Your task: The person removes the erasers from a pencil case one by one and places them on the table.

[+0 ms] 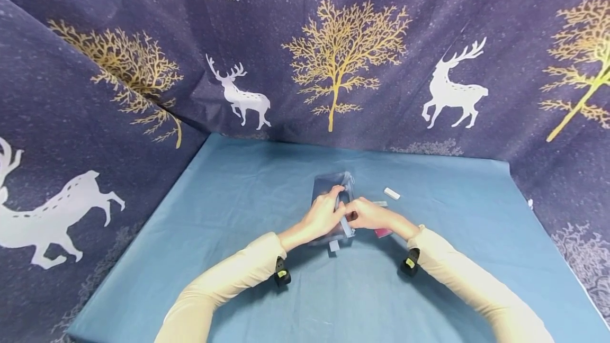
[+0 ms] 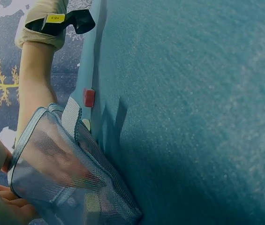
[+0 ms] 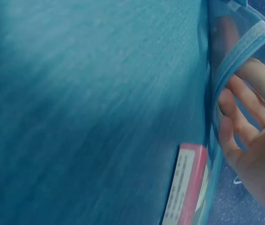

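A blue see-through mesh zip pouch lies on the blue-covered table. My left hand grips the edge of its mouth, and in the left wrist view the fingers bend round the zipper edge. My right hand reaches in at the opening; through the mesh its fingers show inside the pouch. In the right wrist view the right hand has loosely bent fingers behind the zipper band, with nothing visible between them. Something pale shows through the mesh low in the pouch.
Right of the pouch lie a pink block with a white printed label, a pale flat piece and a small white block. A light fabric tab sticks out at the pouch's near end. Dark printed cloth hangs behind the table.
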### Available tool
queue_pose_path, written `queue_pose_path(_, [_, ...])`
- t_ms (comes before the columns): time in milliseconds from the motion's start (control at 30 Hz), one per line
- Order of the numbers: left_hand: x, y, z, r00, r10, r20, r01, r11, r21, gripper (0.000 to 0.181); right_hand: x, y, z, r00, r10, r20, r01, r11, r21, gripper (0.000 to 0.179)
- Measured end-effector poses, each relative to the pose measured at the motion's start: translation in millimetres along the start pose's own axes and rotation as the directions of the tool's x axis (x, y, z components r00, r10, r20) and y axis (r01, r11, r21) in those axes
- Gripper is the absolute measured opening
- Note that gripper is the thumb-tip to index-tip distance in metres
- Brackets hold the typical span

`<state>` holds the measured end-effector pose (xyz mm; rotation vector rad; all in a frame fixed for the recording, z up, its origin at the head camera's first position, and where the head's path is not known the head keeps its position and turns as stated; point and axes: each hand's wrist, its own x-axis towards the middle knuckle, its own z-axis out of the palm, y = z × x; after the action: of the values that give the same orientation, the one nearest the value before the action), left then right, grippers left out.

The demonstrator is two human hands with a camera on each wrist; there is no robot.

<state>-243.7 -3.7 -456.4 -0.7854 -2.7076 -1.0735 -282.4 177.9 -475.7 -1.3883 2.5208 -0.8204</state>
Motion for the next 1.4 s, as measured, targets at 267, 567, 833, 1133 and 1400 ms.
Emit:
queue_pose_path(267, [0.7, 0.4, -0.4, 1.0, -0.001, -0.001, 0.001, 1.0, 0.026, 0.043, -8.0, 4, -6, 0.999, -0.026, -0.04, 0.026, 1.0, 0.001, 0.016])
queue_pose_path(567, [0.7, 0.7, 1.1, 0.999, -0.027, 0.018, 0.027, 1.0, -0.009, 0.045, -19.4, 8, -9, 0.997, 0.0, -0.079, 0.004, 0.999, 0.047, 0.021])
queue_pose_path(833, [0.1, 1.2, 1.5, 0.999, -0.036, 0.018, 0.037, 0.999, -0.032, 0.046, -27.0, 11, -12, 0.994, 0.049, -0.099, -0.041, 0.996, 0.078, 0.024])
queue_pose_path(1133, [1.4, 1.0, 0.4, 1.0, -0.018, 0.008, 0.018, 1.0, -0.019, 0.046, -33.2, 14, -19, 0.988, 0.114, -0.105, -0.107, 0.992, 0.072, 0.023])
queue_pose_path(1400, [3.1, 2.5, 0.5, 1.0, -0.025, 0.011, 0.025, 0.999, -0.02, 0.045, -37.7, 13, -26, 0.981, 0.183, -0.071, -0.173, 0.977, 0.122, 0.025])
